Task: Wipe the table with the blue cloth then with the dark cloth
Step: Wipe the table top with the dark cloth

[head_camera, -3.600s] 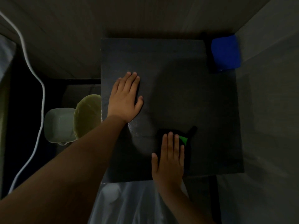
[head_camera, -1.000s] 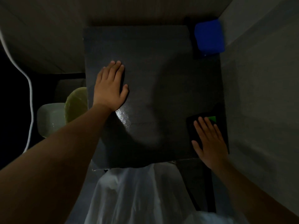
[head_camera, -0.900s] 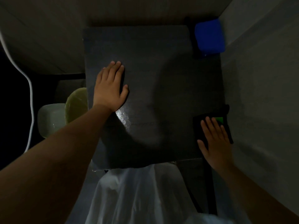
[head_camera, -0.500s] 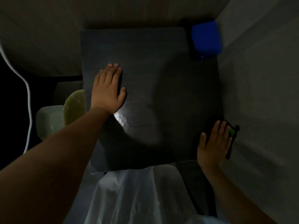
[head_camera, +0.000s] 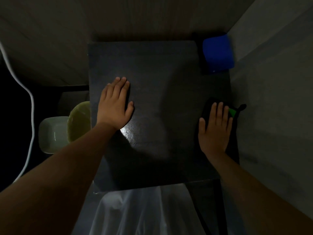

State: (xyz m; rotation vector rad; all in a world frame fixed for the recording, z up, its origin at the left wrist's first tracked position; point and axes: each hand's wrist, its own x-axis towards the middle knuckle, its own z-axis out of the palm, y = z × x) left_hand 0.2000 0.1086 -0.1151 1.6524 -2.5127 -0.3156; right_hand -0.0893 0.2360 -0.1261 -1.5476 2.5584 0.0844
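1. Near the surface's (head_camera: 160, 73) right edge, the right hand (head_camera: 214, 131) lies flat on the dark cloth (head_camera: 208, 107). Its fingers (head_camera: 219, 114) are straight and close together and press the cloth down, with the thumb held apart.
2. Further in on the left side, the left hand (head_camera: 114, 107) rests palm down on bare surface, fingers straight and together. It holds nothing.
3. In the far right corner the blue cloth (head_camera: 217, 55) sits bunched, well apart from both hands.
4. Judging by this layout, the blue-cloth pass looks finished and the dark-cloth pass is under way. A shiny patch (head_camera: 133, 134) by the left wrist may be damp, though the light is too dim to be sure.
5. A green tag (head_camera: 232, 112) shows on the dark cloth, with no writing that can be read.
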